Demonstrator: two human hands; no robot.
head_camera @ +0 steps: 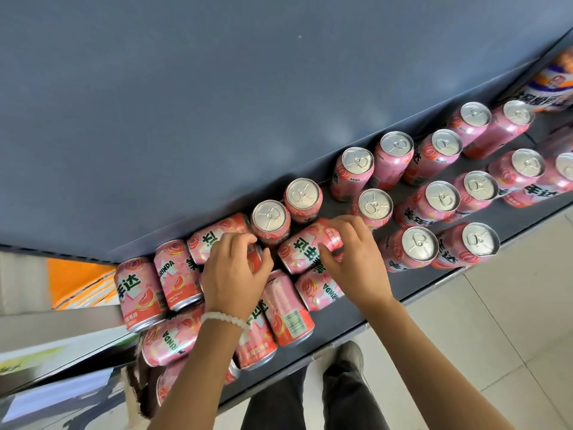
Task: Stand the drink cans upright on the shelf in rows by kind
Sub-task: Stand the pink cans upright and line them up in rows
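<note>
Shelf: a dark grey store shelf (412,287) ran from near left to far right, with a grey back panel (217,88) behind it.

Standing cans: to the right, pink Miranda peach cans (443,198) stood upright, tops showing, in roughly three rows running along the shelf; two more (271,220) stood near the back panel, just beyond the hands.

Fallen cans: at the left end a heap of the same pink cans (139,290) lay on their sides, touching and partly stacked.

Right hand: the right hand (353,259) had its fingers curled over a lying can (305,246), thumb tucked against its near side; a firm hold, as far as I could see.

Left hand: the left hand (235,271), a white bead bracelet (224,319) on its wrist, was clawed round another lying can (201,242), which showed mostly beyond the fingers.

Step in hand: I'd say both hands were picking fallen cans out of the heap to stand them.

Progress: perhaps a little over half stood; a good ten still lay flat.

Next move: each can wanted tipping onto its base and setting beside the last upright one, without knocking the neighbours.

Other stock: an orange and white package (555,85) sat at the far right.
</note>
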